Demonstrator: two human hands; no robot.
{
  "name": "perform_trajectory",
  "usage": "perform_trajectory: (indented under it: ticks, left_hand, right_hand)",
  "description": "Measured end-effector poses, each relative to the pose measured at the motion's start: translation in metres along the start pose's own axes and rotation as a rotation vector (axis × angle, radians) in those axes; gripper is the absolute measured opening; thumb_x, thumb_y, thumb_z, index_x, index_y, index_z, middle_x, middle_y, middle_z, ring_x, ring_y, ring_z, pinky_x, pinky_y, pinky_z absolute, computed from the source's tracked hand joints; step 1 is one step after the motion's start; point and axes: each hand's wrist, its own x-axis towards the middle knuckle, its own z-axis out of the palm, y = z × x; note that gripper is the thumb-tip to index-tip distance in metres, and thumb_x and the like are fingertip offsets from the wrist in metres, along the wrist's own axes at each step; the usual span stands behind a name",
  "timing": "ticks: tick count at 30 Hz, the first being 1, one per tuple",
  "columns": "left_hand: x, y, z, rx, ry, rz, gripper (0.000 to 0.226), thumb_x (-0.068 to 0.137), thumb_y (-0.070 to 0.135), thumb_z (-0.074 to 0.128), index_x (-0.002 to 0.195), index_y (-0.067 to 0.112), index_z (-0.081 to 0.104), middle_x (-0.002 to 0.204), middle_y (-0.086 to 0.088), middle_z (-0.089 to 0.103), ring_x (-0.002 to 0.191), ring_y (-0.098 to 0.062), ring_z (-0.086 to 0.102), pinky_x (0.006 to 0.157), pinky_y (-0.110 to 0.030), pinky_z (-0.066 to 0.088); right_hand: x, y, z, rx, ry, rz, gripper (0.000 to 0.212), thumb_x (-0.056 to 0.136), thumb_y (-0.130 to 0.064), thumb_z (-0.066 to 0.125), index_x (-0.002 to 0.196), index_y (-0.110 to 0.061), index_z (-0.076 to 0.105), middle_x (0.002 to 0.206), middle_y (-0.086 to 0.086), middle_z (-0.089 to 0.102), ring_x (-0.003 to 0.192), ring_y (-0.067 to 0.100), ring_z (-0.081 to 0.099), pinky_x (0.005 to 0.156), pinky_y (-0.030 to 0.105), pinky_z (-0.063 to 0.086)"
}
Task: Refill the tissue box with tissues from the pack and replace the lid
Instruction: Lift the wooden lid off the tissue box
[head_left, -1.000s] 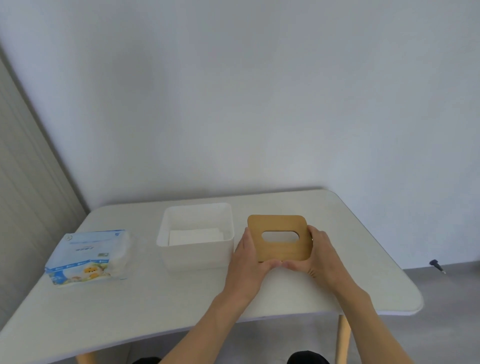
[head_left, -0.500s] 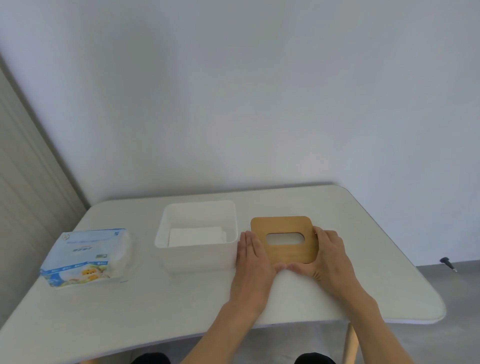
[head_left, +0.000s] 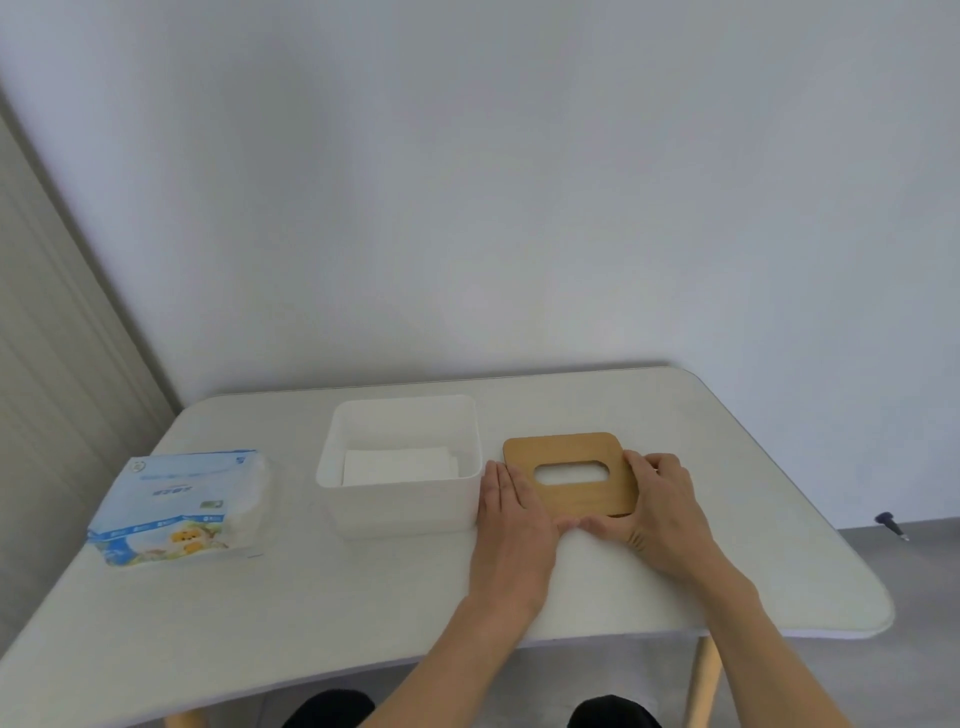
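You have a white table with rounded corners on pale wooden legs. On it, from your left, lie a blue tissue pack, then an open white box near the middle, then a wooden lid flat just right of the box. Pack and box sit well apart; box and lid are near each other but not touching.

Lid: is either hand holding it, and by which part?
The lid lies flat on the table, not lifted. The left hand rests at its left edge, the right hand at its right edge and near corner.
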Motion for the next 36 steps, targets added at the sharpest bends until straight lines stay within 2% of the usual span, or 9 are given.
perform_trajectory:
  ticks: [3, 6, 11, 16, 24, 30, 32, 34, 36]
  left_hand:
    - [0.0, 0.003, -0.001, 0.025, 0.013, 0.014, 0.106, 0.097, 0.065, 0.001, 0.116, -0.014, 0.069, 0.118, -0.031, 0.069, 0.114, -0.04, 0.068, 0.094, -0.045, 0.054]
    - [-0.002, 0.002, 0.001, 0.05, 0.03, 0.034, 0.094, 0.089, 0.063, 0.023, 0.117, -0.014, 0.068, 0.119, -0.033, 0.068, 0.116, -0.042, 0.067, 0.095, -0.047, 0.053]
    - [-0.002, 0.0, 0.002, 0.07, 0.048, 0.034, 0.084, 0.09, 0.057, 0.027, 0.115, -0.01, 0.071, 0.118, -0.03, 0.07, 0.116, -0.04, 0.067, 0.094, -0.044, 0.054]
    - [-0.003, -0.001, 0.003, 0.061, 0.105, 0.041, 0.083, 0.09, 0.059, 0.03, 0.118, -0.009, 0.07, 0.121, -0.029, 0.069, 0.12, -0.038, 0.065, 0.099, -0.042, 0.051]
    - [-0.005, 0.0, 0.0, 0.006, 0.047, 0.044, 0.087, 0.089, 0.062, 0.024, 0.114, -0.004, 0.074, 0.118, -0.023, 0.072, 0.117, -0.033, 0.068, 0.098, -0.038, 0.052]
    - [-0.006, 0.0, 0.002, -0.001, 0.045, 0.023, 0.098, 0.1, 0.06, 0.0, 0.118, -0.004, 0.072, 0.123, -0.023, 0.07, 0.122, -0.032, 0.065, 0.103, -0.036, 0.047]
    - [-0.006, -0.001, 0.004, 0.007, 0.069, 0.036, 0.094, 0.097, 0.063, 0.009, 0.12, -0.005, 0.07, 0.126, -0.024, 0.068, 0.123, -0.033, 0.064, 0.104, -0.036, 0.045]
    - [-0.006, -0.002, 0.01, 0.024, 0.116, 0.029, 0.09, 0.095, 0.064, 0.017, 0.125, -0.005, 0.067, 0.13, -0.023, 0.066, 0.13, -0.033, 0.058, 0.106, -0.036, 0.042]
    - [-0.005, -0.003, 0.017, 0.043, 0.206, 0.003, 0.092, 0.097, 0.063, 0.022, 0.138, -0.014, 0.049, 0.138, -0.027, 0.059, 0.151, -0.037, 0.025, 0.111, -0.038, 0.036]
  right_hand:
    - [0.0, -0.002, -0.004, 0.007, -0.041, 0.021, 0.127, 0.046, -0.088, 0.064, 0.147, -0.017, 0.039, 0.134, -0.002, 0.037, 0.13, 0.017, 0.035, 0.092, 0.031, 0.046]
    - [-0.002, -0.004, -0.005, 0.007, -0.037, 0.019, 0.13, 0.04, -0.094, 0.058, 0.143, -0.016, 0.042, 0.131, -0.001, 0.038, 0.128, 0.019, 0.037, 0.093, 0.031, 0.045]
    - [-0.001, -0.002, -0.002, 0.01, -0.034, 0.024, 0.111, 0.058, -0.078, 0.074, 0.144, -0.016, 0.042, 0.132, -0.001, 0.038, 0.128, 0.019, 0.037, 0.094, 0.032, 0.046]
    - [0.003, -0.001, 0.001, 0.002, -0.035, 0.018, 0.104, 0.063, -0.071, 0.078, 0.143, -0.014, 0.043, 0.133, 0.003, 0.04, 0.126, 0.022, 0.039, 0.096, 0.032, 0.043]
    - [0.004, 0.004, 0.003, 0.007, -0.038, 0.035, 0.101, 0.063, -0.069, 0.079, 0.141, -0.014, 0.046, 0.132, 0.003, 0.04, 0.126, 0.023, 0.04, 0.09, 0.029, 0.037]
    - [0.005, 0.003, 0.003, 0.01, -0.036, 0.056, 0.106, 0.06, -0.068, 0.08, 0.144, -0.015, 0.044, 0.131, 0.002, 0.04, 0.126, 0.024, 0.042, 0.099, 0.037, 0.043]
    - [0.004, 0.002, 0.002, 0.019, -0.04, 0.067, 0.107, 0.06, -0.066, 0.082, 0.146, -0.016, 0.043, 0.13, 0.002, 0.04, 0.126, 0.024, 0.042, 0.101, 0.038, 0.043]
    - [0.004, 0.0, 0.003, 0.012, -0.038, 0.07, 0.108, 0.06, -0.065, 0.083, 0.148, -0.016, 0.043, 0.132, 0.004, 0.041, 0.127, 0.025, 0.042, 0.103, 0.04, 0.043]
    - [0.003, -0.002, 0.002, 0.014, -0.04, 0.088, 0.108, 0.061, -0.061, 0.085, 0.149, -0.015, 0.043, 0.134, 0.005, 0.041, 0.128, 0.026, 0.042, 0.105, 0.042, 0.042]
